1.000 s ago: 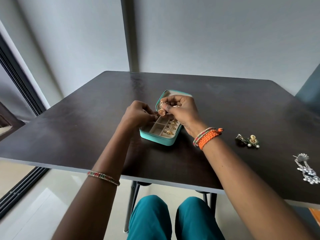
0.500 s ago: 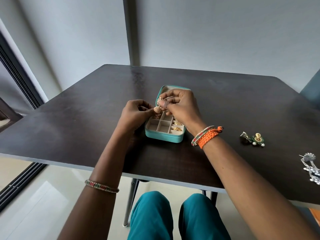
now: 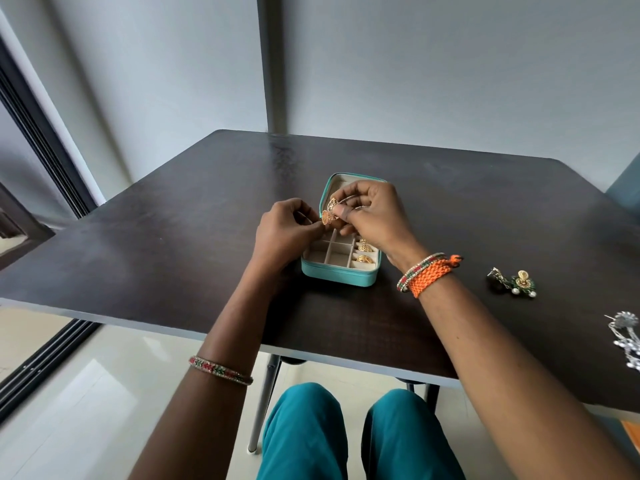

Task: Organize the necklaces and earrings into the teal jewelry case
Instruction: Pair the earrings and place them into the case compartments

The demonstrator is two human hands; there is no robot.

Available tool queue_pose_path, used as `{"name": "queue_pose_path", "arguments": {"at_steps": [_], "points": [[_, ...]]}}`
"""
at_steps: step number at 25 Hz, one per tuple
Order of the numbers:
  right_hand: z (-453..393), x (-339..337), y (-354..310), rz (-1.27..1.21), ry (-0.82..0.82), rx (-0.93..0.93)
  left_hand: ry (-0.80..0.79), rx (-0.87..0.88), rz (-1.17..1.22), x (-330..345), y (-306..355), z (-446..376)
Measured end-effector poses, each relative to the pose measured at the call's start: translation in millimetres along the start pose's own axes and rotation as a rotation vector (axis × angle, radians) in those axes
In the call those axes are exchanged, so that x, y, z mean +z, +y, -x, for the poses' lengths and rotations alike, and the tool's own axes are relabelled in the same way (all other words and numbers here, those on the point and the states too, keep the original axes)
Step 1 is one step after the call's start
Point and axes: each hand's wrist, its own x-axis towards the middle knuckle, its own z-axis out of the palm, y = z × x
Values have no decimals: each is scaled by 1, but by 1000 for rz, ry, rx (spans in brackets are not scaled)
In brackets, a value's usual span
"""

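Note:
The teal jewelry case [image 3: 337, 276] lies open in the middle of the dark table [image 3: 173, 244], its beige compartments showing. Gold pieces [image 3: 365, 259] fill the right-hand slots. Above the case, my left hand [image 3: 285, 233] and my right hand [image 3: 372, 216] meet and pinch a gold filigree earring [image 3: 328, 215] between their fingertips. My right hand hides the case's far half and lid.
A green and gold earring pair with pearl drops [image 3: 514, 283] lies on the table to the right. Silver jewelry [image 3: 628, 336] sits at the far right edge. The table's near edge runs just in front of my knees.
Both hands stayed together over the case with the gold earring between them; the fingers shifted slightly. The camera view tilted, so the table sits a little differently in frame.

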Motion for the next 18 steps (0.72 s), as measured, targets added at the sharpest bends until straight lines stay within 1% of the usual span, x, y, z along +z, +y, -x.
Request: {"name": "queue_pose_path", "arguments": {"at_steps": [7,13,18], "points": [[-2,0,1,154,-86,82,5,31,-64,-6,2,3],[-2,5,5,299,-15,4,4,29,-72,-5,0,1],[2,5,2,395,3,-27,-3,25,-66,-4,-2,-1]]}}
